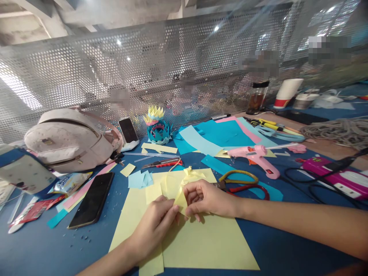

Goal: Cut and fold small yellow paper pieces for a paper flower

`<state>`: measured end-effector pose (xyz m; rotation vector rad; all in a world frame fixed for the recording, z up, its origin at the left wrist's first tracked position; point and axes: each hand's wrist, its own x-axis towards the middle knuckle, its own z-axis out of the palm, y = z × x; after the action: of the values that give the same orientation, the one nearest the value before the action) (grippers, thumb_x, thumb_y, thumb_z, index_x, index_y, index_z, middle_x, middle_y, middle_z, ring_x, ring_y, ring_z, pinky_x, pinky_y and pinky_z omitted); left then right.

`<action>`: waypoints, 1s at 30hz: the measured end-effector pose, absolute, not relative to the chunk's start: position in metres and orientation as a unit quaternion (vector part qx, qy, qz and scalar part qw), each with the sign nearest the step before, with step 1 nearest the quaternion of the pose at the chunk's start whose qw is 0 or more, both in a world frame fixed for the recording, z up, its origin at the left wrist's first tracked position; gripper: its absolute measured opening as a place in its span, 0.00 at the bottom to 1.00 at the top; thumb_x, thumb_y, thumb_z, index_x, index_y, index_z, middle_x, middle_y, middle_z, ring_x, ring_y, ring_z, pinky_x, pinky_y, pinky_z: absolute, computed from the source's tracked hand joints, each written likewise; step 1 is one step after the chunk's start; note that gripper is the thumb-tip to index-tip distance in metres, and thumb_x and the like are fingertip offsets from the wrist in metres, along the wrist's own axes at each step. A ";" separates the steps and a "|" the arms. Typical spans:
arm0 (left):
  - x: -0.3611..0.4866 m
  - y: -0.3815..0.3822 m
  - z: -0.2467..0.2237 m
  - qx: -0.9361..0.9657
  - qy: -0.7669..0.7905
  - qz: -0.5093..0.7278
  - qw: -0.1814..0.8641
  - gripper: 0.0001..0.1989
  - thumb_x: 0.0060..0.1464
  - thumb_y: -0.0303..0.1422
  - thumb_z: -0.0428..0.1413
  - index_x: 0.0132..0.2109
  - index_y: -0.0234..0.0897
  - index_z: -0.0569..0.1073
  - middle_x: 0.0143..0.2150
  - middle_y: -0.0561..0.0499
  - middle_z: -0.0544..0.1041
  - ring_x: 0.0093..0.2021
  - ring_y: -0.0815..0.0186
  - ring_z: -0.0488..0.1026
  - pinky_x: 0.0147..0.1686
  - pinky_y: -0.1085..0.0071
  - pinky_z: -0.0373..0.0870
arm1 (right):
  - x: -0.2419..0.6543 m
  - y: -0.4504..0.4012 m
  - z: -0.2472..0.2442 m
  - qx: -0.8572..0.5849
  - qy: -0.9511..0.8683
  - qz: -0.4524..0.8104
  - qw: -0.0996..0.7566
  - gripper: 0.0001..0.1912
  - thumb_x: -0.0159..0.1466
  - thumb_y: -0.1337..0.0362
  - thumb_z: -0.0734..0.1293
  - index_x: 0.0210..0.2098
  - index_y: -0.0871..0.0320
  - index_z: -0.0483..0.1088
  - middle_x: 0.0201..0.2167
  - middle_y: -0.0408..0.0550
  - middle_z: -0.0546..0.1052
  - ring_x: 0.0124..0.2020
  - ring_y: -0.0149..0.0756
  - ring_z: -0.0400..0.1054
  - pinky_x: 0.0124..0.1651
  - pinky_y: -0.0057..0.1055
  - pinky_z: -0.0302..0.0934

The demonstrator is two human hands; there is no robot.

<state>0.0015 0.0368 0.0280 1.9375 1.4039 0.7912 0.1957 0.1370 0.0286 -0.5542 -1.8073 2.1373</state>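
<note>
Between my two hands is a small folded piece of yellow paper. My left hand pinches its lower left side with thumb and fingers. On the other side, my right hand has its fingers curled and closed against the paper's right edge. Both hands are just above large yellow paper sheets lying on the blue table. Behind my fingers sit more folded yellow pieces. Scissors with yellow and red handles lie close beyond my right wrist.
A pink glue gun with a cord lies at right, near a magenta power strip. A black phone lies left. Behind are a pale backpack, a paper lotus, blue sheets and a red cutter.
</note>
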 end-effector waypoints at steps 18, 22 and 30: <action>0.001 0.037 0.030 0.747 0.512 0.291 0.306 0.22 0.71 0.45 0.44 0.38 0.39 0.77 0.34 0.49 0.74 0.37 0.62 0.68 0.38 0.71 0.60 | 0.197 0.134 0.031 -0.209 -0.645 0.723 0.134 0.22 0.51 0.53 0.81 0.33 0.62 0.74 0.26 0.43 0.77 0.20 0.25 0.67 0.22 0.22 0.62; 0.000 0.037 0.025 0.727 0.548 0.289 0.297 0.22 0.68 0.46 0.46 0.28 0.38 0.64 0.28 0.51 0.66 0.33 0.62 0.62 0.32 0.70 0.54 | 0.197 0.134 0.031 -0.210 -0.648 0.721 0.128 0.23 0.49 0.53 0.81 0.33 0.62 0.73 0.26 0.43 0.77 0.20 0.25 0.67 0.22 0.22 0.62; 0.003 0.038 0.031 0.703 0.547 0.295 0.346 0.22 0.68 0.44 0.47 0.27 0.38 0.62 0.26 0.54 0.64 0.30 0.66 0.59 0.31 0.71 0.53 | 0.197 0.133 0.030 -0.208 -0.658 0.712 0.128 0.24 0.49 0.52 0.81 0.31 0.62 0.71 0.26 0.44 0.78 0.21 0.25 0.68 0.23 0.21 0.62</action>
<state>0.0035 0.0381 0.0308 1.8247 1.4196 0.7650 0.1973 0.1334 0.0301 -0.6042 -1.9143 2.0729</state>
